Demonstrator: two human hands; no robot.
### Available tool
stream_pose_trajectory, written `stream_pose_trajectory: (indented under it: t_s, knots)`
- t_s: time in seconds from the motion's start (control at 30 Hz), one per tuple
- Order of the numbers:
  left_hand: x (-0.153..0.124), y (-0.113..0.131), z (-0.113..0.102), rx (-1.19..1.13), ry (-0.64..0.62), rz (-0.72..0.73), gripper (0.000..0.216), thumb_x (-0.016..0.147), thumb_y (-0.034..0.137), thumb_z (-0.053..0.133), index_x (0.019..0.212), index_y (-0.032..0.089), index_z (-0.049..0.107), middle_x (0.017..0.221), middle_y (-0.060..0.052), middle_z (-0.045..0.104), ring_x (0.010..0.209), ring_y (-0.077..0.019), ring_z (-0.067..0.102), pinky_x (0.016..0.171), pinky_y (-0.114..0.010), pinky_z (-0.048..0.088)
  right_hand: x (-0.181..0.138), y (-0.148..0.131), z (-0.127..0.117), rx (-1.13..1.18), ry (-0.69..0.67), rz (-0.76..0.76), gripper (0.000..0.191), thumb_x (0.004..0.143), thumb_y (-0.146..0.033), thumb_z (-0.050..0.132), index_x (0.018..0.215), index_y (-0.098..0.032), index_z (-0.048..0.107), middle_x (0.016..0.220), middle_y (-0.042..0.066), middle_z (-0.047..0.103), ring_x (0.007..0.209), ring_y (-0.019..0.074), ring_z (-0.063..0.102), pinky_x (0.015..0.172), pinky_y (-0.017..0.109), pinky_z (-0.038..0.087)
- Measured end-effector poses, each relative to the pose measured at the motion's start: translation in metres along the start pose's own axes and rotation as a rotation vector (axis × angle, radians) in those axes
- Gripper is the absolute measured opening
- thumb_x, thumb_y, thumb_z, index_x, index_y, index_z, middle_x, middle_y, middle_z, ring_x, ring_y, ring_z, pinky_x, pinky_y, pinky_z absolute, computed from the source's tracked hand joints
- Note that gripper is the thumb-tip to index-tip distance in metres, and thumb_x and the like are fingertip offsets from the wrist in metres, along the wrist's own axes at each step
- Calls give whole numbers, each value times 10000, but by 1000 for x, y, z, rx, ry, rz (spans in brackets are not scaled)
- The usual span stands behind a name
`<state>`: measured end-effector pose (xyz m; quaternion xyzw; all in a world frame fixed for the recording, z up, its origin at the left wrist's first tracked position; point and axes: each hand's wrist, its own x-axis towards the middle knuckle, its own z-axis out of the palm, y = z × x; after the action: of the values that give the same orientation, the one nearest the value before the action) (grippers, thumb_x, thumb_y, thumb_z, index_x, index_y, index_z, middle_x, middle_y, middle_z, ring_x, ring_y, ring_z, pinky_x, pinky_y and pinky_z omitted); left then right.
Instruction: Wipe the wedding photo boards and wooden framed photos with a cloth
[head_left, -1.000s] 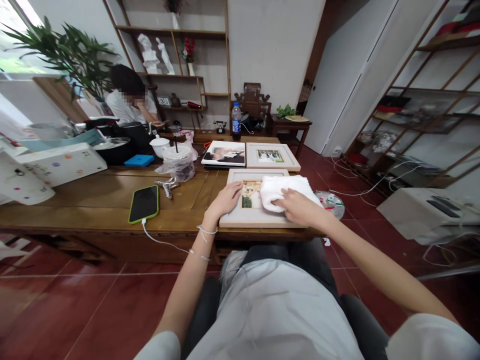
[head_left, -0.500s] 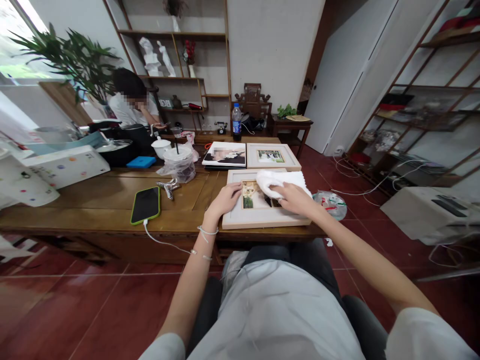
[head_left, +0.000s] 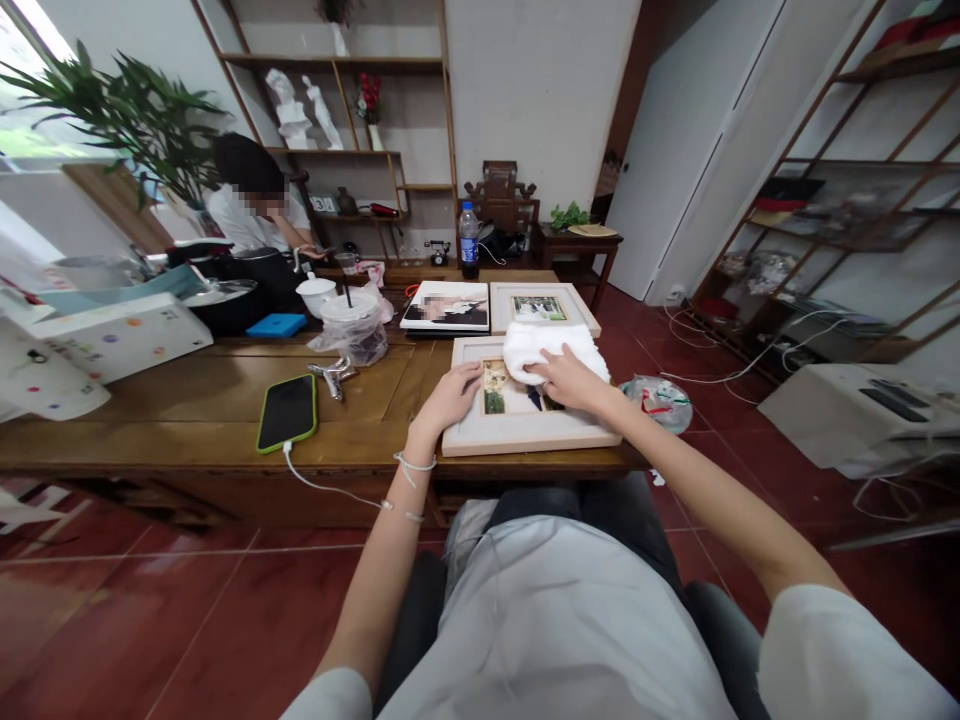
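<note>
A light wooden picture frame (head_left: 495,432) lies flat on the table before me, its photo partly covered. On its left border rests my left hand (head_left: 450,400), fingers stretched out along the frame and nothing grasped. My right hand (head_left: 571,380) presses a folded white cloth (head_left: 551,345) onto the upper right part of the frame, fingers bent into the fabric. Behind it lie a second framed photo (head_left: 540,307) and a photo album (head_left: 448,306) with a picture on its cover, side by side.
To the left are a charging phone (head_left: 288,412), a bagged drink cup (head_left: 352,325), a silver metal object (head_left: 334,375) and a blue box (head_left: 277,325). A bottle (head_left: 469,243) stands behind. A person (head_left: 259,205) sits at the far left. A clear plastic bag (head_left: 658,402) is right of the table.
The cloth and my right hand have shifted slightly up and left over the frame, and the cloth is now bunched more compactly. My left hand has stayed on the left border.
</note>
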<state>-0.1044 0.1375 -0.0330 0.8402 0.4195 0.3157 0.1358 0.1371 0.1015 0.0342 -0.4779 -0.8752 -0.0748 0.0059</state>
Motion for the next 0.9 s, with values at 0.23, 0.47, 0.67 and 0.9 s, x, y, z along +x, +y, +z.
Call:
stream_pose_trajectory:
  t_s: [0.23,0.47,0.67,0.9]
  knots:
    - [-3,6,2,-29,65,-33,351,930,244,465,1197,130,662,1324,-115,602,1250,-239,547,1113,-385,392,-60,-60,-49,85,-180,-80,524,799,-85,447,1288,-208,590,1036,138,705,939,288,647,816,358,422]
    - [-4,6,-4,2,2,18,371,956,278,411,1210,151,651,1350,-101,583,1289,-232,508,1129,-397,365,-61,-81,-53,144,-168,-84,522,825,-135,476,1332,-237,550,1154,152,666,1040,295,642,864,387,455]
    - [-2,-5,-1,11,-28,34,422,968,291,362,1255,117,617,1376,-124,556,1312,-229,481,1146,-414,336,-33,-34,-16,144,-159,-64,619,763,-32,462,1362,-176,521,1386,128,552,1417,278,323,1136,481,243]
    - [-2,-4,-3,-21,-44,23,456,971,307,335,1262,87,609,1385,-147,542,1322,-241,467,1147,-422,321,-7,-23,-15,32,90,100,550,778,-13,445,1303,-129,561,1285,178,604,1289,305,465,1053,463,341]
